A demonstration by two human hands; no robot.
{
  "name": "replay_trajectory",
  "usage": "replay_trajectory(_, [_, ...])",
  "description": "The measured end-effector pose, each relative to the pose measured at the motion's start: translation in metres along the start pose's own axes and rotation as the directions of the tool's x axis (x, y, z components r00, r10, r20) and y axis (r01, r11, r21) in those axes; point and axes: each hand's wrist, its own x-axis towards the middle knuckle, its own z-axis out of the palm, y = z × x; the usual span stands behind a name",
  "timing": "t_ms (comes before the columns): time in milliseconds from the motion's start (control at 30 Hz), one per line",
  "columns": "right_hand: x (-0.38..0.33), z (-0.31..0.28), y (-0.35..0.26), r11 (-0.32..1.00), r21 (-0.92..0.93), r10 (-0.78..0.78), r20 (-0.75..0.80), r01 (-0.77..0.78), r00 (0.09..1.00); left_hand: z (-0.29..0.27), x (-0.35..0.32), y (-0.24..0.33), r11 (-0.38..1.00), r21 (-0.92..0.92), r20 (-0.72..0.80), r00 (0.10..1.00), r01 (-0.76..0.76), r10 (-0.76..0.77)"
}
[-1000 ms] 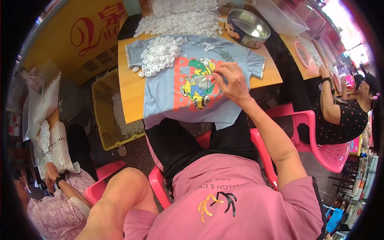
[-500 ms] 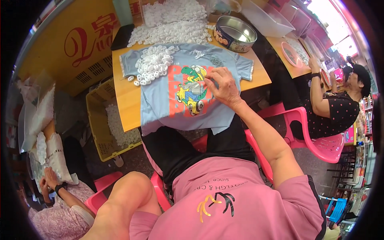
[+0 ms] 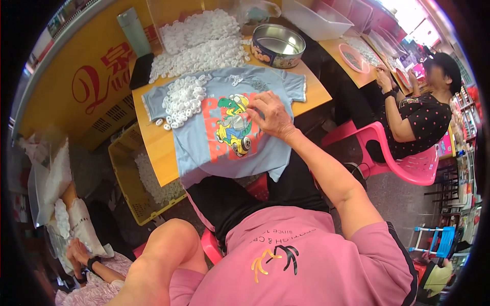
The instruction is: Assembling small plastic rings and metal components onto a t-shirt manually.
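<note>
My right hand [image 3: 270,115] is over the printed front of a light blue T-shirt [image 3: 191,148], which lies across the table edge and my lap. Its fingers are curled, with thumb and forefinger close together; anything between them is too small to make out. A heap of small white two-holed plastic pieces [image 3: 184,99] lies on the shirt's left part. Beyond my fingers are a few white pieces [image 3: 236,79] and a small patch of thin greyish bits [image 3: 258,84]. My left arm [image 3: 176,245] is bent at the elbow, and the hand is out of the picture.
A larger pile of white pieces [image 3: 204,53] covers the far table, beside a round metal tin [image 3: 278,45] and a dark flat object [image 3: 141,71]. Below left stands a yellow crate [image 3: 141,218] of white pieces. Co-workers sit at right [image 3: 408,120] and lower left [image 3: 102,275].
The whole view has shifted, so the table and tin sit farther left in the picture. My right hand stays over the shirt print, with its fingers still curled.
</note>
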Motion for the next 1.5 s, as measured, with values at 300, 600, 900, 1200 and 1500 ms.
replay_trajectory(300, [-0.002,-0.003,0.004,1.000,0.014,0.002,-0.023,-0.002,1.000,0.003,-0.004,-0.002,0.984,-0.145,0.081,0.993,0.102,-0.091])
replay_trajectory(600, [-0.008,-0.005,0.007,1.000,0.011,0.028,0.010,-0.029,1.000,0.051,-0.024,-0.049,0.938,-0.279,0.132,0.975,0.208,-0.176])
replay_trajectory(900, [-0.004,-0.003,0.010,0.999,-0.017,0.029,0.008,-0.029,1.000,0.162,-0.119,-0.157,0.830,0.551,0.554,0.708,0.081,-0.437])
replay_trajectory(1200, [-0.001,0.003,-0.002,0.999,-0.037,-0.009,0.022,0.010,1.000,0.107,-0.218,-0.220,0.619,0.745,0.633,0.553,-0.247,-0.541])
replay_trajectory(1500, [0.002,-0.002,-0.002,0.999,-0.054,-0.006,0.022,0.007,1.000,0.108,-0.225,-0.226,0.554,0.728,0.675,0.560,-0.403,-0.480])
